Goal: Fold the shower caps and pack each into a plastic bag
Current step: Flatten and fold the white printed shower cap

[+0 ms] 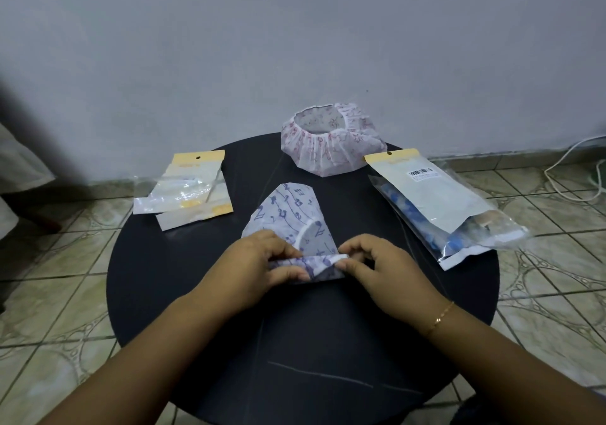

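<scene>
Pinching purple cap's near folded edge

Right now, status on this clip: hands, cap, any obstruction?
Left hand and right hand both pinching near edge of purple-print shower cap, mid-fold on black table. Pink-print cap unfolded at far edge. Nothing blocking.

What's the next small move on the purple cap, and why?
Probably roll the folded near edge forward again: both the left hand and right hand pinch it, while most of the purple cap lies flat and unrolled.
</scene>
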The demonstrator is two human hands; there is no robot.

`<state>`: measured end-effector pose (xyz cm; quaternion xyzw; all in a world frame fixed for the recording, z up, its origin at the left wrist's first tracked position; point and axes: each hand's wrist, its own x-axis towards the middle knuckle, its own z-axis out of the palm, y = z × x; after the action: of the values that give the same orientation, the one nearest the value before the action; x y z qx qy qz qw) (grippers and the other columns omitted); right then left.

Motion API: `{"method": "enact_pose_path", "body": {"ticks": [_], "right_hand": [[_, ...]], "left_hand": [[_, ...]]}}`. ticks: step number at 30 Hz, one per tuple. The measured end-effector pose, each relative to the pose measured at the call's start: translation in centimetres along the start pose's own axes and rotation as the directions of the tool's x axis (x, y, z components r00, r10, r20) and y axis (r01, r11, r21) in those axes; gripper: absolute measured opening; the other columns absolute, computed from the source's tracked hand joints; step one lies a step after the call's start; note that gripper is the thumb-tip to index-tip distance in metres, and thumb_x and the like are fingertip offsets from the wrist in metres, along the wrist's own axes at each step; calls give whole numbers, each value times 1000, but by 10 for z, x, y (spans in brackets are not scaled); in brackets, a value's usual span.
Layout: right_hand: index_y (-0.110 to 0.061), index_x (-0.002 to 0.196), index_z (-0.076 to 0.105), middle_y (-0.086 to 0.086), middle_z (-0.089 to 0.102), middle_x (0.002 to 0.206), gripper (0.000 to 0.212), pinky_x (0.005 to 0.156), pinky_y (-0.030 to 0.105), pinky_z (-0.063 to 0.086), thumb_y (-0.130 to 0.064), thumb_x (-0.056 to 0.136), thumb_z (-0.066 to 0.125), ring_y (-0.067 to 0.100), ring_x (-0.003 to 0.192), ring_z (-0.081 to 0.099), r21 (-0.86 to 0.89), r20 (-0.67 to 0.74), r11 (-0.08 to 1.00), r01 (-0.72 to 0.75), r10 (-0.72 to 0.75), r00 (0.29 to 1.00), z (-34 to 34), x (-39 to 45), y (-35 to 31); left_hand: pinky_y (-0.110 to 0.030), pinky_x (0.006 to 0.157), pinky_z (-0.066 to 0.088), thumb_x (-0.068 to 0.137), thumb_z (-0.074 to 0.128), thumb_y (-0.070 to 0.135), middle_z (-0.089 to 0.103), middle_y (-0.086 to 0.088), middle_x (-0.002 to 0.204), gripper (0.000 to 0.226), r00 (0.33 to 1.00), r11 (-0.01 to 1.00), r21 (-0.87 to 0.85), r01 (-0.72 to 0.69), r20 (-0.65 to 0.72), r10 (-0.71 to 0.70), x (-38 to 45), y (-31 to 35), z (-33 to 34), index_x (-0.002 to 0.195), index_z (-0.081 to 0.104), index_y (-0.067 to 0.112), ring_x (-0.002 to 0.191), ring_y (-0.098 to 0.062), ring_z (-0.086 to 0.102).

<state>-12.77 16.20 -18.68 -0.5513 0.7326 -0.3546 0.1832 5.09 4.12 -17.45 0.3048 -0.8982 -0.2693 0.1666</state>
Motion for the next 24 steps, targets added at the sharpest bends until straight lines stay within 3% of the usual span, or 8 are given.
{"method": "enact_pose_path", "body": {"ticks": [3, 6, 11, 15, 18, 20, 22, 24], "right_hand": [[-35, 80, 58, -8, 60, 67, 10, 70, 23, 40, -33, 82, 68, 5, 67, 53, 59, -17, 996, -73, 74, 997, 3, 8, 1], [-29, 83, 62, -9, 52, 56, 8, 58, 18, 34, -31, 82, 69, 2, 57, 46, 88, -10, 986, -141, 142, 990, 5, 15, 2], [-31, 82, 57, -10, 51, 58, 10, 76, 26, 41, -35, 84, 66, 1, 60, 47, 22, 9, 984, -175, 175, 984, 6, 20, -1], [-32, 96, 58, -12, 48, 73, 10, 88, 35, 44, -36, 87, 60, 9, 80, 50, -136, -25, 984, -116, 114, 993, 9, 17, -3], [-33, 105, 64, -9, 46, 92, 19, 83, 32, 43, -37, 87, 60, 12, 93, 48, -285, -59, 958, 31, -50, 997, 14, 14, 3], [-33, 102, 68, -10, 55, 96, 23, 74, 31, 38, -41, 88, 51, 14, 91, 51, -387, -45, 912, 136, -166, 985, 15, 14, 5], [-34, 104, 68, -15, 61, 98, 45, 72, 29, 29, -51, 85, 31, 15, 92, 53, -470, 20, 859, 202, -219, 976, 13, 15, 6], [-34, 120, 59, -18, 56, 112, 68, 77, 28, 22, -62, 78, 13, 11, 108, 46, -515, 119, 825, 232, -199, 973, 8, 15, 6]], "left_hand": [[-17, 76, 47, 65, 77, 46, 68, 13, 82, 19, 992, 988, -80, 129, 9, -129, 2, -2, 0, 78, 72, 35, 84, 3, 59], [-30, 76, 52, 62, 77, 51, 70, 10, 77, 25, 977, 972, -102, 211, -6, -213, 4, -2, 2, 73, 72, 29, 78, -4, 63], [-33, 70, 52, 64, 78, 50, 69, 3, 74, 30, 965, 963, -68, 260, -25, -263, 9, -2, 1, 72, 65, 25, 72, -11, 63], [-32, 75, 50, 71, 66, 60, 62, 13, 91, 31, 986, 968, 190, 165, -39, -160, 10, -3, 3, 81, 62, 30, 86, -6, 58], [-27, 72, 46, 73, 55, 64, 55, 16, 97, 37, 987, 913, 401, -71, -105, 122, 10, -6, 2, 90, 65, 33, 89, -7, 50], [-29, 64, 48, 77, 48, 59, 61, 12, 86, 37, 952, 847, 482, -226, -77, 298, 10, -5, 4, 83, 69, 29, 79, -13, 55], [-27, 60, 51, 80, 39, 60, 63, 14, 80, 44, 947, 833, 487, -262, -38, 320, 7, -4, 7, 82, 72, 32, 76, -11, 61], [-26, 66, 53, 73, 34, 77, 64, 17, 90, 61, 971, 875, 436, -209, -11, 238, 3, -6, 6, 95, 72, 35, 86, -4, 61]]}}
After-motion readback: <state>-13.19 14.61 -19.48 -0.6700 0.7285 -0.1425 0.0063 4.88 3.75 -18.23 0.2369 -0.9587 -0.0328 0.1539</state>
